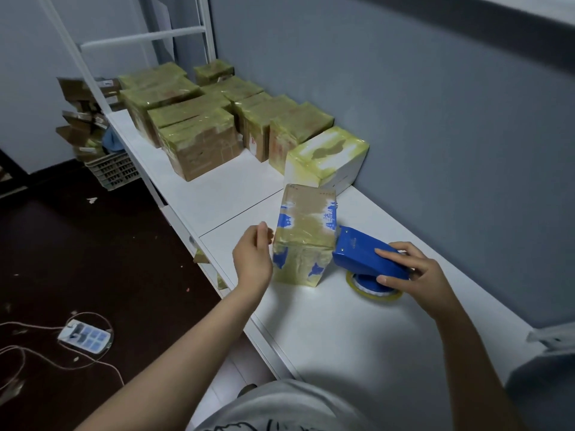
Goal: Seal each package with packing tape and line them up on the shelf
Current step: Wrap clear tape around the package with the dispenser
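Package (303,241) upright on the white shelf (326,331), roughly mid-scene, wrapped all over in yellowish tape with blue print peeking through. Nearest of all, at the bottom edge: bit of grey shirt (280,405), both bare forearms reaching out from there. Down on the dark floor (124,259) at near left, small white gadget (84,335) with blue squares, thin cable looped around it.

Left hand (253,256) laid against the package's left side, fingers loose and fairly straight, not wrapped round anything. Right hand (417,272) clamped on a blue tape dispenser (367,259), fingers curled over the top, thumb on the near side. Dispenser nose touching the package's right side, up near the top edge. Tape roll (373,292) underneath, low at the shelf surface.

Just behind the package, against the grey wall (435,119): white box (326,157), also shiny with tape. Further back and left, whole bunch of taped brown boxes (199,141) packed tight in rows, touching each other, far row along the wall. White metal frame (146,38) rising at the far end.

Off the shelf at far left, grey plastic crate (113,171) on the floor, with a messy pile of cardboard (81,119) on top of it or right behind, can't tell which. Few scraps scattered over the floor too, too small to make out.
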